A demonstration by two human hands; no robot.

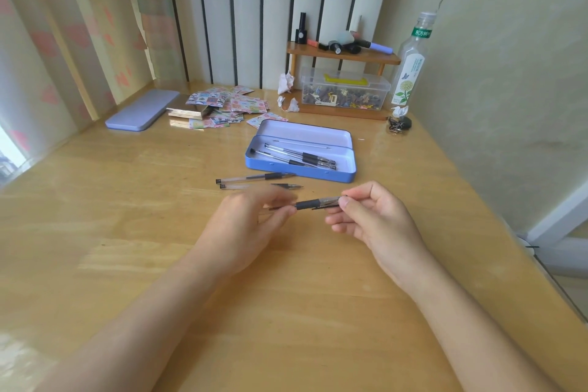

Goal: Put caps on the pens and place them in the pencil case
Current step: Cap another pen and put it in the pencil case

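Both hands hold one clear pen with a black grip (pixel 308 204) level above the table. My left hand (pixel 245 226) pinches its barrel; my right hand (pixel 366 216) pinches the clear cap (pixel 331 200) on its tip end. How far the cap is pushed on is unclear. Two uncapped pens (pixel 254 181) lie side by side on the table just beyond my hands. Behind them stands the open blue pencil case (pixel 280 165), which holds several capped pens (pixel 305 157) and a thin refill.
The case's lavender lid (pixel 143 110) lies at the back left beside a spread of patterned paper squares (pixel 222 105). A wooden shelf (pixel 343 56) with small bottles, a clear plastic box (pixel 345 89) and a clear bottle (pixel 410 64) stand at the back right. A wall runs along the table's right edge.
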